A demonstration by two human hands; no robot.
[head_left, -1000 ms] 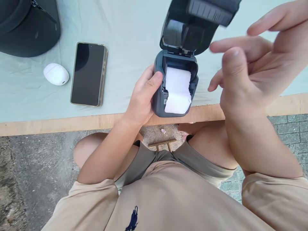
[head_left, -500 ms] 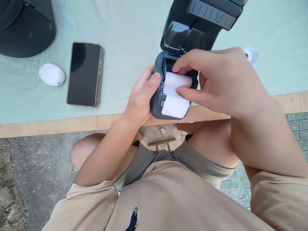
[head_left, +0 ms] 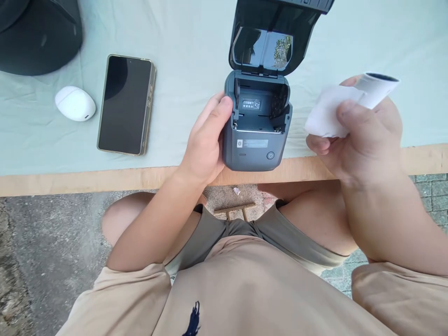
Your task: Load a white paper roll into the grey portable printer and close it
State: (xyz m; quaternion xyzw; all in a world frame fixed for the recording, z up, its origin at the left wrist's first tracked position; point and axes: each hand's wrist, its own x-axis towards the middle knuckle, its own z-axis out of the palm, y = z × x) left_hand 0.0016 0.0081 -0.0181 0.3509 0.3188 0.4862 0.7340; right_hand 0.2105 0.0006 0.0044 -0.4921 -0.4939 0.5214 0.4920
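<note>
A dark grey portable label printer is held at the table's front edge, its lid swung up. The paper bay inside holds no roll, and a small printed sticker shows on its floor. My left hand grips the printer's left side, thumb on top and fingers underneath. To the right, apart from the printer, my right hand is closed on a white paper roll, pinching its loose tail under the thumb. The roll's dark hollow end faces up and right; part of it is hidden by the hand.
A phone lies on the pale green cloth at left, beside a white rounded case. At the far left corner stands a black bag-like object. The table's wooden edge runs across in front of my legs.
My right hand has lifted the paper roll out of the printer's bay and moved right with it. The printer has turned slightly more upright in my left hand.
</note>
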